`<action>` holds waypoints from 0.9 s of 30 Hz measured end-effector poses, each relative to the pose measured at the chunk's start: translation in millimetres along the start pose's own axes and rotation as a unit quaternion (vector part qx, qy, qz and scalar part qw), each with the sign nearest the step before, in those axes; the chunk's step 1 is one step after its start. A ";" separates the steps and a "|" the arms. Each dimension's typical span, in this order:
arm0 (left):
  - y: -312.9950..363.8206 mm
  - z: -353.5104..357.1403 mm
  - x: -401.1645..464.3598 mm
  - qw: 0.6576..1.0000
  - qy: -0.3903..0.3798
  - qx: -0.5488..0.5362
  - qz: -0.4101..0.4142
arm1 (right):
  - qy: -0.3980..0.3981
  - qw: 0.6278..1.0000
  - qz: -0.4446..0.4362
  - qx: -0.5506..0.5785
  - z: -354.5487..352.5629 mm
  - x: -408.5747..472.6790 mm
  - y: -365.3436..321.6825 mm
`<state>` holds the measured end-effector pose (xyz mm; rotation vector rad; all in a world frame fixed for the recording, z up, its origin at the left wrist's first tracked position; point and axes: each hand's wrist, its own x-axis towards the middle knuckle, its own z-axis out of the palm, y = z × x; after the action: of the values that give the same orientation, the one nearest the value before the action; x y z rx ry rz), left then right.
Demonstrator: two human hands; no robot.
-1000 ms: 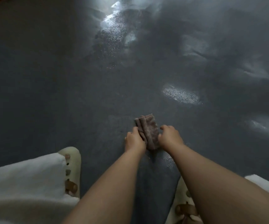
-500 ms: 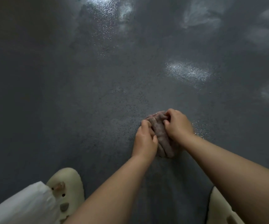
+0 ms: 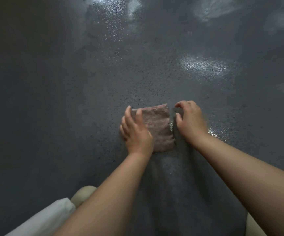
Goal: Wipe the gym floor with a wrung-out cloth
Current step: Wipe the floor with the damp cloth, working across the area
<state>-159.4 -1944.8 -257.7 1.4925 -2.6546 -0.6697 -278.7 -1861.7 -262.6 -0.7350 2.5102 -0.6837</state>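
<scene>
— Where is the cloth [image 3: 156,128]?

— Flat on the floor [image 3: 52,99], spread open into a rough rectangle, pinkish brown, straight ahead of the person and between the two hands.

— What is the left hand [image 3: 136,133] doing?

— It rests on the cloth's left edge, palm down. Its fingers [image 3: 127,114] are straight and slightly apart, pointing away from the person, so they press rather than grip. The hand hides the cloth's left side and its near left corner.

— And the right hand [image 3: 189,122]?

— Just beside the cloth's right edge, over the bare floor. Its fingers [image 3: 180,104] are curled and hooked downward, thumb below them, with nothing between them. Whether any fingertip touches the cloth's edge I cannot tell; a thin dark gap shows along most of that edge.

— What else is around?

— The floor is dark grey and speckled, with wet, shiny patches catching light: one near the right wrist, one farther off to the right, more at the top. Both bare forearms reach in from the bottom. At lower left sits a pale shoe [image 3: 82,195], partly covered by the left forearm and by a white garment [image 3: 49,217]. Another pale shoe [image 3: 255,227] edges in at lower right, mostly hidden behind the right forearm.

— Anything lying on the cloth?

— Only the left hand.
</scene>
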 end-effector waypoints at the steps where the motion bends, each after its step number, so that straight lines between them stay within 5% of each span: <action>1: 0.2 3.8 4.4 0.997 -0.051 0.044 0.032 | 0.005 0.999 -0.007 -0.034 1.5 -3.1 1.0; 6: 1.1 24.2 6.8 0.956 -0.192 0.198 0.101 | 0.030 0.992 -0.023 -0.124 10.0 -12.6 9.7; 9: 18.2 35.4 -9.1 0.923 -0.180 0.256 0.224 | 0.056 0.991 0.011 -0.123 11.6 -9.4 9.5; 14: 25.0 48.8 -5.9 0.916 -0.124 0.223 0.310 | 0.088 0.989 0.052 -0.109 11.5 -1.8 6.0; 19: 13.7 41.5 21.3 0.881 -0.186 0.223 0.375 | 0.113 0.988 0.056 -0.088 18.2 0.7 -3.7; 27: -3.3 17.3 85.9 0.936 -0.137 0.226 0.231 | 0.053 0.989 0.029 -0.138 23.7 -0.6 -19.1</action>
<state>-207.2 -2010.6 -290.5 0.7898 -3.3705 -0.2521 -258.7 -1883.3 -270.3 -0.7335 2.7472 -0.3661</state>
